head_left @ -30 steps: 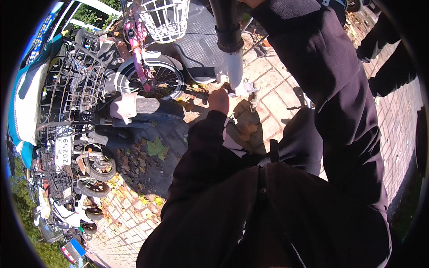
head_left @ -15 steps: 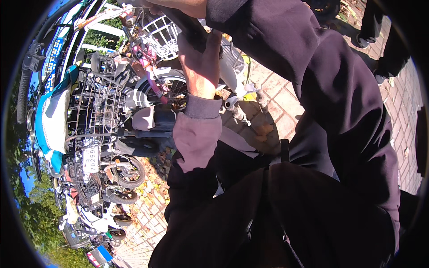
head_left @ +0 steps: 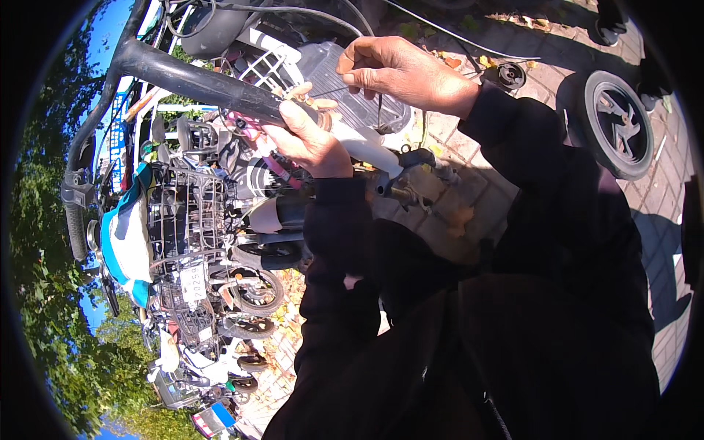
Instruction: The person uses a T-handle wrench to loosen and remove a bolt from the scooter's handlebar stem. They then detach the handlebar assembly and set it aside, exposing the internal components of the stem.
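Note:
A black handlebar stem (head_left: 205, 84) slants from the upper left toward the middle, joined to a bent handlebar (head_left: 121, 33). My left hand (head_left: 319, 143) wraps round the stem's lower end, thumb on the near side and fingertips showing beyond it. Below that end runs a white frame tube (head_left: 367, 150), with a dark bracket (head_left: 414, 172) at its foot. My right hand (head_left: 407, 73) is held apart from the stem, over a grey ribbed footboard (head_left: 330, 70). Its fingers are curled and pinched together; whatever may be between them is too small to name.
Parked bikes with a wire basket (head_left: 187, 213) and a white-and-teal cover (head_left: 128, 235) line the left. A loose wheel (head_left: 620, 125) and a round dark part (head_left: 511, 75) are on the paving at right. A pale cable (head_left: 455, 33) crosses the top.
The view has shifted, bringing the stem and handlebar into sight. My right hand has come down from the top edge and moved right. My left hand now shows gripping the stem's end.

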Tool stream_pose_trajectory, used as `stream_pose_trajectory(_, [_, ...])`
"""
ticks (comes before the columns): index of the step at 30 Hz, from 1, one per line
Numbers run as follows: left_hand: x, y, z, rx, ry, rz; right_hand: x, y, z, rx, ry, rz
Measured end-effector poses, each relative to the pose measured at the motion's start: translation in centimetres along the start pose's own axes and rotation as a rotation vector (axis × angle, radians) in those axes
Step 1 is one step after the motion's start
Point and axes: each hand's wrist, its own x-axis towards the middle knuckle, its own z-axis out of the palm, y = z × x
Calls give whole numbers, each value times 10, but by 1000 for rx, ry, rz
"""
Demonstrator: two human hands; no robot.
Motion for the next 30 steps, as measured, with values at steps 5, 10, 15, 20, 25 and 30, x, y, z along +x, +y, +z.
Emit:
stream_pose_trajectory(5, [0,-5,-2,242,73,-9,-5,8,10,22,53,32])
stream_pose_trajectory(10, [-5,-5,-1,215,48,18,-48,11,17,110,49,187])
stream_pose_trajectory(15, [-1,-11,5,271,177,23,-177,34,-28,-38,38,267])
stream_pose_trajectory(20, [-3,-24,-3,400,215,163,-358,71,-150,-58,631,584])
stream_pose_trajectory(25, [8,-33,-14,252,103,162,-558,136,-218,-307,1129,1127])
stream_pose_trajectory(30, [5,-27,-13,345,94,166,-618,194,-248,-779,1095,826])
